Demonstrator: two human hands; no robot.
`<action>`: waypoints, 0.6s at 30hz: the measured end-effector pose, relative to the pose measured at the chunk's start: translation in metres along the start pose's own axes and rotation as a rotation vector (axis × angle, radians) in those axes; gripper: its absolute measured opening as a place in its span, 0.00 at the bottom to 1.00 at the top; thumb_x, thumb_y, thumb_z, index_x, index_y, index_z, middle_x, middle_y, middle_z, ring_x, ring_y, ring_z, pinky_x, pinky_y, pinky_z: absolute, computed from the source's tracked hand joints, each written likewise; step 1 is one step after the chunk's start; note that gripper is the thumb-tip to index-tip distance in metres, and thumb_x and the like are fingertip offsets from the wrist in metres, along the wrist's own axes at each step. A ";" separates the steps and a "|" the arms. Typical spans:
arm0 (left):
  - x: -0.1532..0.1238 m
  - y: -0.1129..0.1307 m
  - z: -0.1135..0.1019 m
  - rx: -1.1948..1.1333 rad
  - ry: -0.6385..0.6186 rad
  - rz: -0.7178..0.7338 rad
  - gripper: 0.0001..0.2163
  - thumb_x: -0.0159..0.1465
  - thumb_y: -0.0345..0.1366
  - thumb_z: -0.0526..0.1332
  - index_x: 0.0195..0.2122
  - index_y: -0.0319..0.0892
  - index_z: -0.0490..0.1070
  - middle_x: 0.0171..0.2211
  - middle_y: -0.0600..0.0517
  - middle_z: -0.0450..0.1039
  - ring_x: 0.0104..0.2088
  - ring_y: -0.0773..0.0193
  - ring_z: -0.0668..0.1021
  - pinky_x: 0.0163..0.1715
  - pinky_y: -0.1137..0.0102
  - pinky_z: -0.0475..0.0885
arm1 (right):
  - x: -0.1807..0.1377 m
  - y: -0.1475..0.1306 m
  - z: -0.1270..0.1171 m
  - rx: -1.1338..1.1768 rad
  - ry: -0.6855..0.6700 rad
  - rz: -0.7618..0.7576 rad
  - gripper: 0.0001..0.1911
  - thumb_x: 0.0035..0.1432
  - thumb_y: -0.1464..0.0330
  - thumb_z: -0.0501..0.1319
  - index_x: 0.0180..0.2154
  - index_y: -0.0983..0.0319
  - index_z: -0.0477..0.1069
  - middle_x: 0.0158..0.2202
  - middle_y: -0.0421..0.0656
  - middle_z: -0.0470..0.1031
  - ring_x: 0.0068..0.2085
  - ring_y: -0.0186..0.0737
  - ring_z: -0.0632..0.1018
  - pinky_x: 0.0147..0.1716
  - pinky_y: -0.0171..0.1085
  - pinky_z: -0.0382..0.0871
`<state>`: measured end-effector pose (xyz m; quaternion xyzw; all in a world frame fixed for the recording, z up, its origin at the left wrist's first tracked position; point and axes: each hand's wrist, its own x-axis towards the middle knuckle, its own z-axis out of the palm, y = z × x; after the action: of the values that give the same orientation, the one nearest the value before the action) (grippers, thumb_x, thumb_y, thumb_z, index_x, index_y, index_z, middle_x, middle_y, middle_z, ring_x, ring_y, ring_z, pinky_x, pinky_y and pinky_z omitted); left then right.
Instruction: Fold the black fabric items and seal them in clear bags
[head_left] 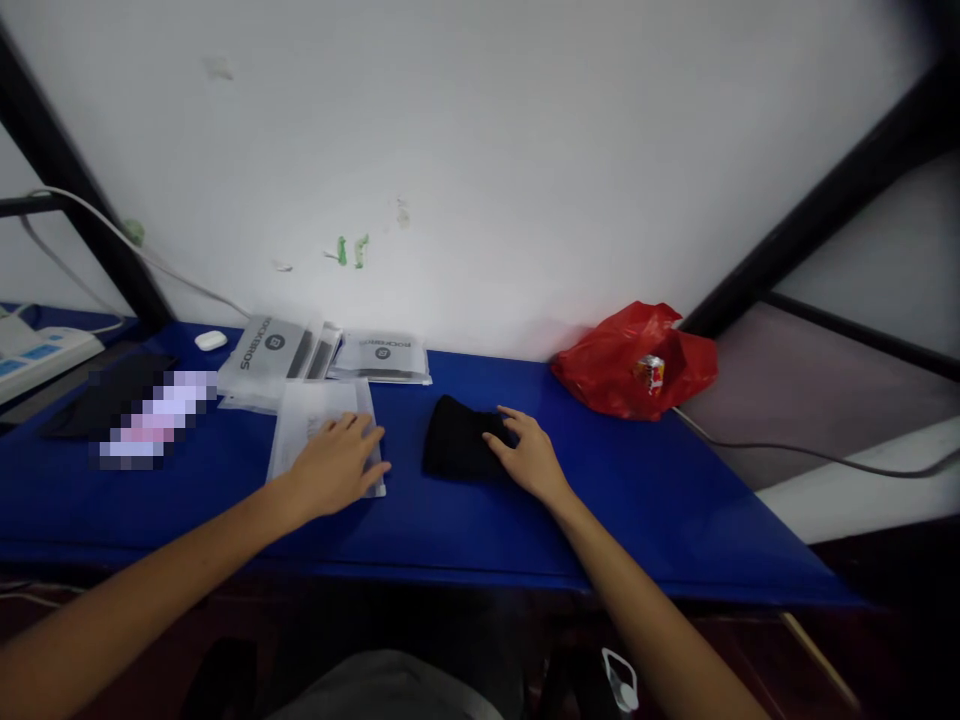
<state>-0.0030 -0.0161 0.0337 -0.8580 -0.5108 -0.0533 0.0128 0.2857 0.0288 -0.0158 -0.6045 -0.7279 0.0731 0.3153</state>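
My left hand (337, 465) lies over a frosted plastic zip bag (296, 420) on the blue table, its fingers spread and covering much of the bag. A folded piece of black cloth (457, 440) lies to the right of the bag. On the cloth's right edge rests my right hand (531, 455), fingers apart and curved; I cannot tell whether any cloth is under the thumb. Behind the left hand sit several more printed bags (274, 350), overlapping, and another flat printed bag (382, 355) is beside them near the wall.
A crumpled red plastic bag (637, 365) stands at the back right, with a cable (795, 452) running from it. At left are a white earbud case (211, 341), a dark flat item (112, 390) with a blurred patch, and a power strip (45, 355). Black frame bars (817, 200) slope at both sides.
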 end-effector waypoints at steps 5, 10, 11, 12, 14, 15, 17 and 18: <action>-0.007 -0.004 -0.006 0.071 -0.133 -0.043 0.14 0.61 0.30 0.52 0.46 0.37 0.70 0.50 0.40 0.69 0.52 0.47 0.69 0.48 0.55 0.66 | -0.001 -0.006 -0.004 0.062 -0.083 -0.043 0.17 0.59 0.58 0.55 0.41 0.62 0.75 0.52 0.51 0.72 0.54 0.47 0.72 0.55 0.48 0.64; 0.005 0.002 -0.004 0.021 -0.031 -0.094 0.18 0.64 0.30 0.48 0.54 0.36 0.64 0.55 0.38 0.65 0.55 0.48 0.67 0.50 0.54 0.65 | 0.002 0.007 -0.019 0.049 -0.103 -0.037 0.24 0.62 0.54 0.49 0.52 0.61 0.69 0.55 0.50 0.69 0.58 0.47 0.67 0.59 0.49 0.58; 0.009 0.005 0.000 -0.006 0.006 -0.086 0.19 0.65 0.32 0.47 0.56 0.36 0.62 0.58 0.39 0.63 0.57 0.48 0.66 0.52 0.54 0.64 | 0.002 0.013 -0.021 0.013 -0.111 -0.035 0.25 0.62 0.54 0.49 0.53 0.61 0.68 0.56 0.50 0.68 0.60 0.47 0.66 0.60 0.50 0.57; 0.014 0.008 0.006 -0.033 0.032 -0.077 0.20 0.66 0.34 0.47 0.58 0.36 0.60 0.60 0.39 0.60 0.59 0.49 0.63 0.54 0.55 0.62 | 0.002 0.019 -0.023 -0.026 -0.122 -0.034 0.26 0.62 0.54 0.50 0.54 0.61 0.67 0.58 0.51 0.67 0.61 0.48 0.64 0.60 0.51 0.56; 0.023 0.012 0.019 -0.091 0.042 -0.067 0.22 0.67 0.38 0.45 0.61 0.35 0.57 0.62 0.38 0.55 0.62 0.48 0.58 0.58 0.55 0.58 | 0.001 0.033 -0.025 -0.099 -0.149 -0.034 0.27 0.61 0.54 0.50 0.55 0.62 0.66 0.60 0.51 0.63 0.62 0.50 0.61 0.61 0.52 0.54; 0.027 0.012 0.026 -0.123 0.033 -0.073 0.23 0.67 0.39 0.45 0.61 0.34 0.55 0.63 0.38 0.53 0.63 0.47 0.56 0.59 0.54 0.56 | -0.001 0.039 -0.024 -0.127 -0.162 -0.034 0.27 0.61 0.54 0.51 0.56 0.62 0.65 0.61 0.52 0.61 0.63 0.51 0.60 0.61 0.53 0.53; 0.033 0.010 0.038 -0.186 0.011 -0.104 0.26 0.67 0.43 0.44 0.62 0.34 0.54 0.65 0.38 0.49 0.64 0.46 0.52 0.60 0.52 0.53 | -0.004 0.048 -0.022 -0.164 -0.178 -0.026 0.27 0.62 0.55 0.51 0.57 0.62 0.64 0.62 0.52 0.59 0.63 0.52 0.59 0.61 0.55 0.52; 0.035 0.008 0.043 -0.210 0.003 -0.122 0.26 0.67 0.44 0.43 0.63 0.34 0.53 0.65 0.38 0.48 0.65 0.46 0.51 0.60 0.51 0.52 | -0.006 0.051 -0.020 -0.175 -0.180 -0.021 0.27 0.62 0.55 0.50 0.57 0.62 0.63 0.63 0.52 0.58 0.64 0.53 0.58 0.61 0.56 0.51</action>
<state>0.0240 0.0138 -0.0053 -0.8217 -0.5537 -0.1087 -0.0798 0.3395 0.0312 -0.0268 -0.6131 -0.7631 0.0600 0.1955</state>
